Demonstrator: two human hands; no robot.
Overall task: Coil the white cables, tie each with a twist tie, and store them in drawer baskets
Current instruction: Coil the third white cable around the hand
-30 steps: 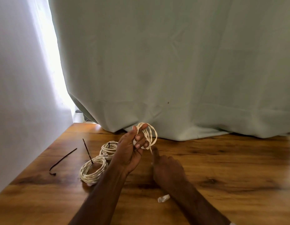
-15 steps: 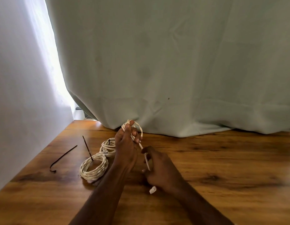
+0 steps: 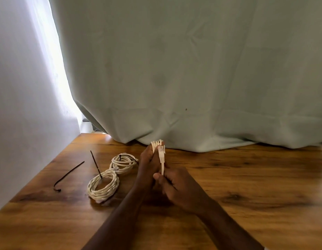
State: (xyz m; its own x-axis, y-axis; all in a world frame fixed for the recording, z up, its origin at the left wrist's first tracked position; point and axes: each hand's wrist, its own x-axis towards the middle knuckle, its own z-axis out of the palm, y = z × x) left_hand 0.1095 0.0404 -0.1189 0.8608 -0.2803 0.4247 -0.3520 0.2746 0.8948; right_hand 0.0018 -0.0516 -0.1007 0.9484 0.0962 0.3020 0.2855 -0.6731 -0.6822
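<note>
Right hand, nearest me: thumb and forefinger pinch the loose tail of the white cable just below its clear plug. The plug end stands upright, likely so the last stretch can be led round or tucked into the coil.

Left hand, just beyond at 11 o'clock of the right and touching it: fingers curled round the small coil, whose loops show above the fingertips. It is held up off the counter, probably so the loops keep their shape until a tie goes on. No tie on this coil that I can see.

At 9 o'clock of the hands, on the counter: a wound coil with a dark twist tie sticking up out of its middle, ends not wrapped down. Touching it at 1 o'clock, a second coil with a dark tie cinched at its top.

Further out at 9 o'clock, well apart from the coils: a spare twist tie lying flat, one end hooked. Judgement: that one is for the coil in hand, and a hand must let go to reach it.

Far side, 12 o'clock: a pale green curtain draped onto the counter's back edge; at the far left, a white wall.

No drawer or basket in view.
</note>
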